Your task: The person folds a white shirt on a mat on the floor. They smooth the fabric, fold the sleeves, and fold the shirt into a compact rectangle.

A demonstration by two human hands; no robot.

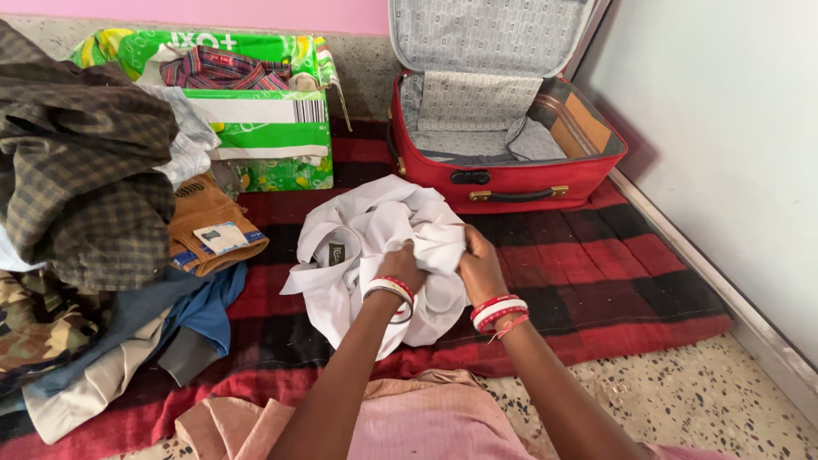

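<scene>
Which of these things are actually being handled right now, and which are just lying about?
In hand:
- white shirt, gripped by the left hand and the right hand

Lying about:
- open red suitcase
- green cardboard box with a striped shirt in it
- pile of clothes
- red checked blanket

Speckled terrazzo floor point(682, 400), pale with dark chips. Red-and-black checked woollen blanket point(596, 273) spread over it. Plain white wall point(733, 128) on right, grey skirting strip point(724, 290) along its base. Pink painted wall point(213, 13) at far end. Open red fabric suitcase point(511, 183) with grey patterned lining stands on the blanket beside the white wall. Soft, even daylight, faint shadows
</scene>
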